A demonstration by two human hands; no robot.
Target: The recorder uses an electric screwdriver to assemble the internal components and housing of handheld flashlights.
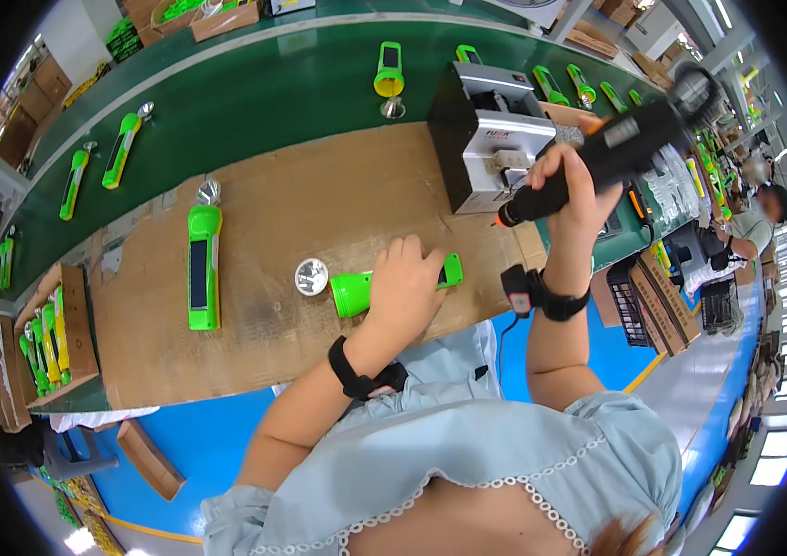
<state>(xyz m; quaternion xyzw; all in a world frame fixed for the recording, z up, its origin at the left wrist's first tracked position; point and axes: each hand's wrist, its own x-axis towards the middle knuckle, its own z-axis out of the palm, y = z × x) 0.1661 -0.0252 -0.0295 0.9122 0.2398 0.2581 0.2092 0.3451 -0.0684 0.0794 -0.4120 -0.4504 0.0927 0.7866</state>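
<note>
On the brown cardboard sheet (291, 195), a bright green flashlight body (350, 294) lies on its side. My left hand (404, 285) is closed over its middle and hides most of it. Just left of its open wide end sits a round silver reflector (311, 276), beside it. My right hand (577, 190) grips a black electric screwdriver (629, 144), held raised on the right with its tip pointing down and left. The tip is apart from the flashlight. Another green flashlight (203, 269) with a dark panel lies farther left, a silver reflector (208, 192) at its head.
A black and silver box-shaped machine (495, 139) stands at the sheet's far right. Several green flashlights (122, 151) lie on the green bench (273, 93) beyond. At the left edge, a carton (74, 320) holds green and yellow flashlights. A person (753, 227) sits at far right.
</note>
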